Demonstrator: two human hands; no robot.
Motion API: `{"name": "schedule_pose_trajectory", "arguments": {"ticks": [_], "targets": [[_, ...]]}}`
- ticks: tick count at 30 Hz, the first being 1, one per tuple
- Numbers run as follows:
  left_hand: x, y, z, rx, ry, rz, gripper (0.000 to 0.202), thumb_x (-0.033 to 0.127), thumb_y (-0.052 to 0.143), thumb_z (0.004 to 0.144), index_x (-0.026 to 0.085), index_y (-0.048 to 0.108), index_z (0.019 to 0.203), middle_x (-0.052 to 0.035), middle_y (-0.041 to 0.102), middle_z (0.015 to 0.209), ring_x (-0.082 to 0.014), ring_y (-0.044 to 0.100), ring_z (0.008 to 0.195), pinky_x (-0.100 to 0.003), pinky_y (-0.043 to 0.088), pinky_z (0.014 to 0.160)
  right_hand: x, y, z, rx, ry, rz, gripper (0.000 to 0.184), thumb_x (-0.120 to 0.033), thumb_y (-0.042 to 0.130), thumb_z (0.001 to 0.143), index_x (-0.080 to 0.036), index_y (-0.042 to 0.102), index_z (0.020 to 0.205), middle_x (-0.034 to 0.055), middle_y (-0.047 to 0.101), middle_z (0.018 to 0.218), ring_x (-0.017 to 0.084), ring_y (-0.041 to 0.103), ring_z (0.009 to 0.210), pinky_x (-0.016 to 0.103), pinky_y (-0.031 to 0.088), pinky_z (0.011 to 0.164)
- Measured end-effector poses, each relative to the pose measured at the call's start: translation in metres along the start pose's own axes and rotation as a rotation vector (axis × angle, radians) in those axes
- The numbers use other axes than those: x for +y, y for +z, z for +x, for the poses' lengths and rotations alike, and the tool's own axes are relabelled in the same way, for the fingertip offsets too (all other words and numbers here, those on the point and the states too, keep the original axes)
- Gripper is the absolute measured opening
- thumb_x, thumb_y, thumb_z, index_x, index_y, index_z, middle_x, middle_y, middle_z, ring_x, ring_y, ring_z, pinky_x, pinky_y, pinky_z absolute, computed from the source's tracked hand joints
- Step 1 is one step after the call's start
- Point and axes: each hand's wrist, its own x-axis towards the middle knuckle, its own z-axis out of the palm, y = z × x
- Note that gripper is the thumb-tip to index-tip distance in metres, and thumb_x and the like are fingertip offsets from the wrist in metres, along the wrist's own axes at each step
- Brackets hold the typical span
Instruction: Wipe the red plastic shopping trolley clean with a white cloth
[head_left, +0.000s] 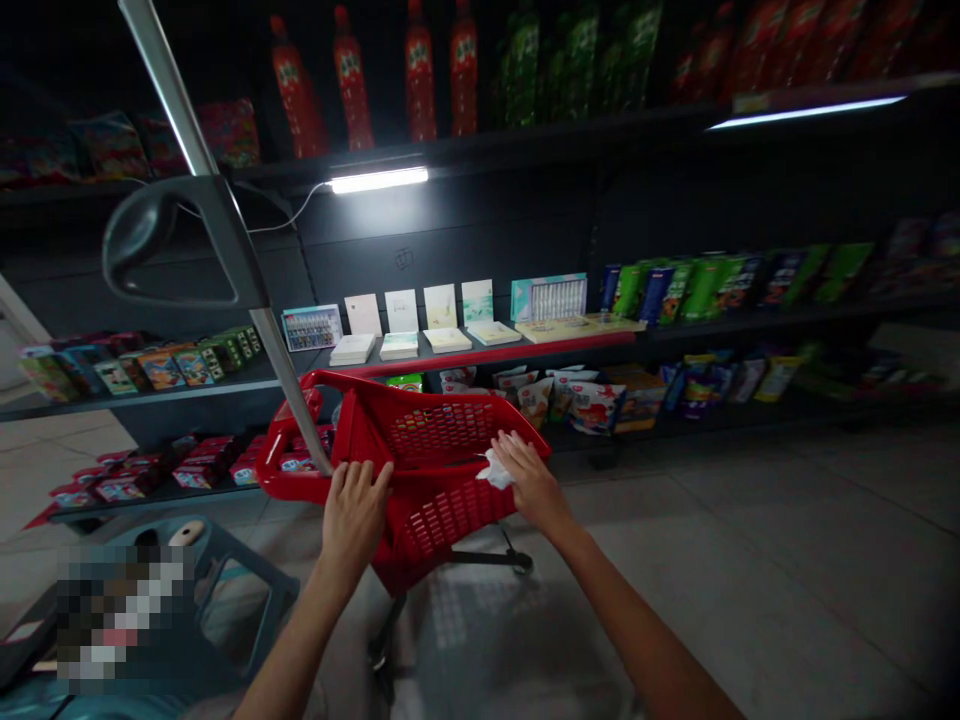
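A red plastic shopping basket (442, 440) on wheels stands tilted in front of me, with a long metal pull handle (225, 230) ending in a grey grip (161, 245). My left hand (355, 510) lies on the basket's near rim, next to the handle's foot, fingers stretched out flat. My right hand (529, 480) presses a white cloth or tissue (495, 470) against the basket's right rim, fingers closed over it.
Dark store shelves run across the back with bottles (420, 75) on top, notebooks (420, 330) in the middle and snack packs (585, 400) below. A blue-grey stool (225, 590) stands at the lower left. Tiled floor (787, 560) stretches to the right.
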Motion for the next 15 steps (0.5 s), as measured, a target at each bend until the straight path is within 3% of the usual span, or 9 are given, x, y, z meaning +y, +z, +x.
{"name": "schedule_pose_trajectory", "arguments": {"ticks": [3, 5, 8, 11, 15], "targets": [[-0.004, 0.011, 0.001, 0.018, 0.017, -0.009, 0.041, 0.017, 0.05, 0.096, 0.022, 0.061, 0.135, -0.0111, 0.064, 0.106, -0.0281, 0.055, 0.103, -0.047, 0.039, 0.106, 0.034, 0.004, -0.01, 0.101, 0.195, 0.052, 0.082, -0.001, 0.041, 0.076, -0.019, 0.041, 0.156, 0.0097, 0.035, 0.164, 0.024, 0.019, 0.157, 0.053, 0.025, 0.125], [-0.005, 0.017, 0.001, 0.025, 0.019, -0.017, 0.044, 0.014, 0.049, 0.094, 0.023, 0.061, 0.136, -0.0112, 0.064, 0.107, -0.0282, 0.054, 0.104, -0.048, 0.038, 0.107, 0.044, 0.011, -0.017, 0.202, 0.289, 0.102, 0.079, -0.005, 0.043, 0.078, -0.016, 0.041, 0.156, 0.0109, 0.032, 0.165, 0.024, 0.018, 0.157, 0.05, 0.027, 0.125], [-0.005, 0.021, 0.001, 0.02, 0.014, -0.024, 0.047, 0.011, 0.049, 0.093, 0.023, 0.06, 0.136, -0.011, 0.064, 0.109, -0.0282, 0.054, 0.105, -0.048, 0.038, 0.108, 0.038, 0.023, -0.025, 0.367, 0.377, 0.161, 0.083, -0.006, 0.041, 0.075, -0.016, 0.038, 0.158, 0.0075, 0.024, 0.169, 0.021, 0.017, 0.157, 0.045, 0.028, 0.125], [-0.004, 0.022, 0.001, 0.019, 0.0, -0.026, 0.048, 0.009, 0.049, 0.092, 0.024, 0.06, 0.136, -0.0101, 0.064, 0.108, -0.0278, 0.054, 0.104, -0.048, 0.037, 0.108, 0.026, 0.035, -0.027, 0.502, 0.564, 0.221, 0.084, -0.01, 0.041, 0.073, -0.013, 0.04, 0.156, 0.0086, 0.023, 0.169, 0.022, 0.028, 0.154, 0.041, 0.031, 0.123], [-0.002, 0.024, 0.003, 0.023, -0.013, -0.042, 0.048, 0.01, 0.051, 0.091, 0.025, 0.06, 0.136, -0.0097, 0.063, 0.108, -0.0276, 0.053, 0.104, -0.047, 0.037, 0.108, 0.021, 0.047, -0.024, 0.517, 0.93, 0.287, 0.075, -0.021, 0.046, 0.074, -0.006, 0.051, 0.148, 0.0189, 0.049, 0.153, 0.029, 0.053, 0.136, 0.042, 0.041, 0.114]]}}
